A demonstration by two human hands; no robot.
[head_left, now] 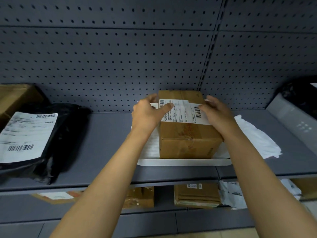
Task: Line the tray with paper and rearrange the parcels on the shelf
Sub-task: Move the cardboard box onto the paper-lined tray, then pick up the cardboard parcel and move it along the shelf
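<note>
Head cam view, the only one here: a brown cardboard box (188, 134) is sitting in a white tray (185, 162) on the upper grey shelf (106, 143), right in front of the pegboard back wall (120, 57). White paper (257, 136) is lying under the box and spilling out over the tray's right side onto the shelf. Both hands are gripping the box up near its top. The left hand (147, 114) is wrapping around the left edge, thumb lying across the white shipping label (183, 111) and fingers (151, 98) curling over the far corner. The right hand (217, 112) is pressing on the right side, fingers spreading over the label's barcode end.

Over on the left of the same shelf, a black poly mailer (66, 134) with a big white label is lying flat, well apart from the tray, and another cardboard box (15, 97) is sitting behind it. More parcels are showing on the lower shelf (197, 194), a bit blurry.
</note>
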